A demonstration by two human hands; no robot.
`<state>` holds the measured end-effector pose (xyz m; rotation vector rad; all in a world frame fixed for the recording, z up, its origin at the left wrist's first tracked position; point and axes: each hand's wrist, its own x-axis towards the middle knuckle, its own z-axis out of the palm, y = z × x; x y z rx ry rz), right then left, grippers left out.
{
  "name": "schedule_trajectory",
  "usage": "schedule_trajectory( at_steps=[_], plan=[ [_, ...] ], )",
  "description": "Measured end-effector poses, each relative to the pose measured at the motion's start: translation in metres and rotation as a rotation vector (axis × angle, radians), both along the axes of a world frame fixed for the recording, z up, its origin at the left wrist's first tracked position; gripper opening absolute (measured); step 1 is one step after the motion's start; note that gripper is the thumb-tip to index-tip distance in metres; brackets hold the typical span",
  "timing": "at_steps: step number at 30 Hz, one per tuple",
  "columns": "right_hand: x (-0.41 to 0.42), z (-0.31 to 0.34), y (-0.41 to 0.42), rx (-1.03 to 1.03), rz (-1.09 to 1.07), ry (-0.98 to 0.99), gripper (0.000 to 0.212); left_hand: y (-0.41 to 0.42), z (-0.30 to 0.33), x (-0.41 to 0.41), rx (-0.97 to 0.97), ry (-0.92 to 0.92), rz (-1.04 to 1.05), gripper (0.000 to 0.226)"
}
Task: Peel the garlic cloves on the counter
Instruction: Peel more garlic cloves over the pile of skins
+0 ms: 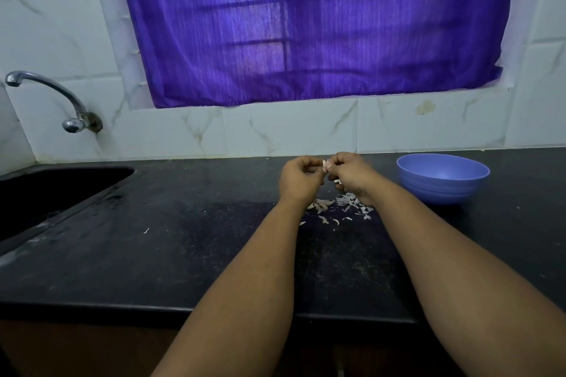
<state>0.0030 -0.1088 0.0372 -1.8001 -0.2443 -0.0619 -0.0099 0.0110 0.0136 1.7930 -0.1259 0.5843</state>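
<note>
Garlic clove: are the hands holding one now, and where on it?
Yes. Left hand and right hand pinch a garlic clove between fingertips, one hand on each side; the exact grip is too small to see.

Two bare hands up, left hand (pixel 301 176) and right hand (pixel 352 174), sharing one small pale garlic clove (pixel 325 165). One round blue plastic bowl (pixel 442 177). One curved chrome tap (pixel 55 99). One purple curtain (pixel 306 24). Papery white garlic skins (pixel 337 206): too many scraps to count.
</note>
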Motion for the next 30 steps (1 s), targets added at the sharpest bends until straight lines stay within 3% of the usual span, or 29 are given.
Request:
schedule_trajectory(
  at_steps=[16,21,30],
  plan=[
    [-0.006,0.007,-0.001,0.149,-0.029,0.045,0.02,-0.002,0.004,-0.005,-0.283,0.043,-0.116,0.007],
    [-0.018,0.013,-0.013,-0.255,-0.326,-0.134,0.004,-0.002,0.004,-0.005,-0.312,0.057,-0.131,0.009],
    [-0.013,0.015,-0.022,-0.417,-0.347,-0.146,0.011,-0.002,0.003,-0.004,-0.255,0.086,-0.119,0.011]
  ],
)
